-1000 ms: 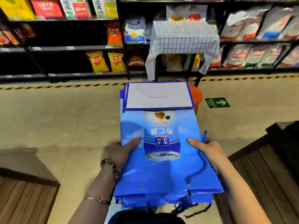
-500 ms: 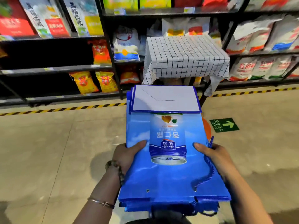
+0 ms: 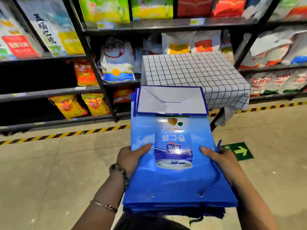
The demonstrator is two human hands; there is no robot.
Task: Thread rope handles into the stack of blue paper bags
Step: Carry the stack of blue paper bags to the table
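Against half a second ago: the table (image 3: 191,70) looms larger and nearer, and the far end of the stack (image 3: 174,180) now overlaps its front edge. My grip is unchanged. Left hand (image 3: 131,158) clamps the stack's left edge, thumb on top, fingers under. Right hand (image 3: 222,160) clamps the right edge likewise. The stack is held above the floor, between me and the table. Its long axis runs away from me: white folded base far, punched edge near, print upside down to me. The rope (image 3: 216,170) leaves the right hole (image 3: 201,195) and runs past my right palm.
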